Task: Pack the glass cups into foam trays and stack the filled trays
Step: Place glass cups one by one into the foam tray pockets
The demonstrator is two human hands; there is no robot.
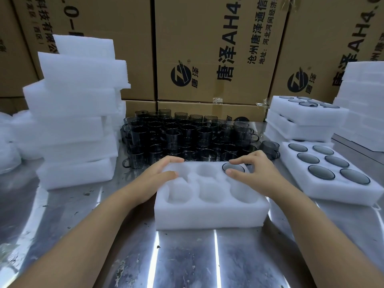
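A white foam tray (209, 217) with six round pockets lies in front of me on the metal table. One smoky glass cup (233, 167) sits in its far right pocket; the other pockets hold nothing. My right hand (256, 173) hovers over that cup, thumb and forefinger at its rim. My left hand (160, 175) rests with straight fingers on the tray's far left corner. Behind the tray stands a dense cluster of dark glass cups (187, 136) with handles.
A leaning pile of foam trays (76, 113) rises at the left. At the right lies a filled tray (332, 173), with a stack of filled trays (305, 117) behind it and more foam (365, 100) beyond. Cardboard boxes (218, 48) wall the back.
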